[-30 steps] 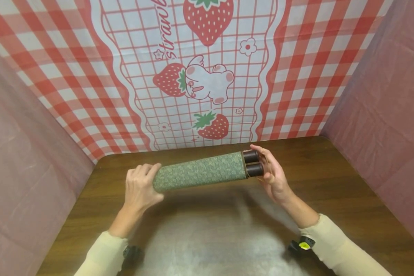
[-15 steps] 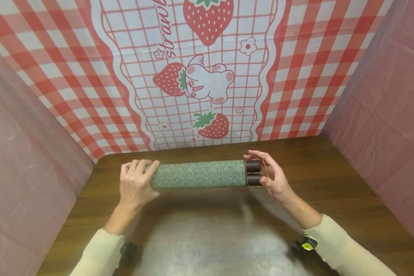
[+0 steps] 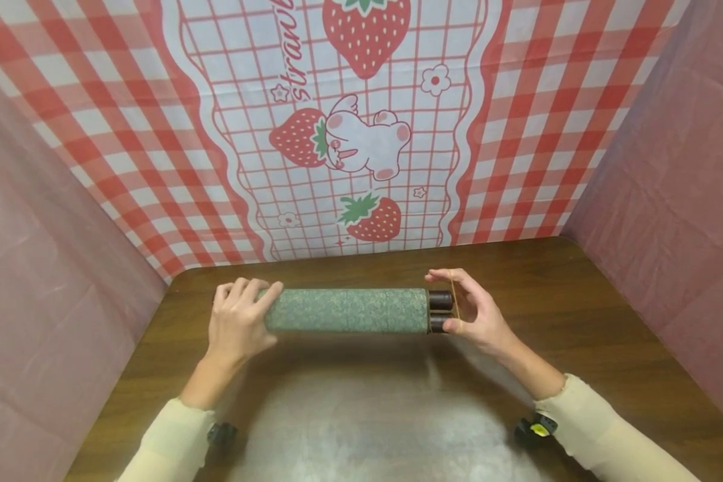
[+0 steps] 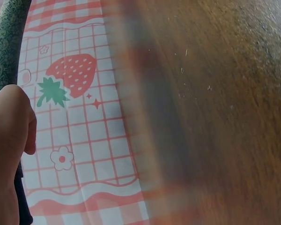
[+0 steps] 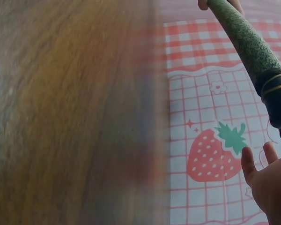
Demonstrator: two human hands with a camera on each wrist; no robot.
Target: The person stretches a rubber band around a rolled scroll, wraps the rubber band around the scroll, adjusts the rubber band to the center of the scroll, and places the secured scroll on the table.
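A rolled-up scroll (image 3: 349, 310) in green patterned cloth lies level above the table, with two dark roller ends (image 3: 440, 300) sticking out at its right. My left hand (image 3: 241, 314) grips its left end from above; in the left wrist view the scroll (image 4: 7, 44) rises beyond that hand (image 4: 9, 126). At the other end, my right hand (image 3: 478, 311) spreads a thin yellowish rubber band (image 3: 455, 294) between thumb and fingers, close beside the rollers. In the right wrist view a yellow band (image 5: 276, 87) crosses the dark end; there, the right hand's (image 5: 276, 187) other fingers are partly out of frame.
Beneath the scroll is a brown wooden table (image 3: 349, 415). A red-and-white checked cloth (image 3: 548, 120) with strawberry prints hangs behind its back edge. Pink cloth (image 3: 681, 167) hangs at both sides. Both wrists carry small dark devices (image 3: 536, 428).
The scroll has gone from tilted to level and come slightly lower. My right hand's rubber band now shows stretched, and has shifted left toward the rollers. My left hand still grips the other end.
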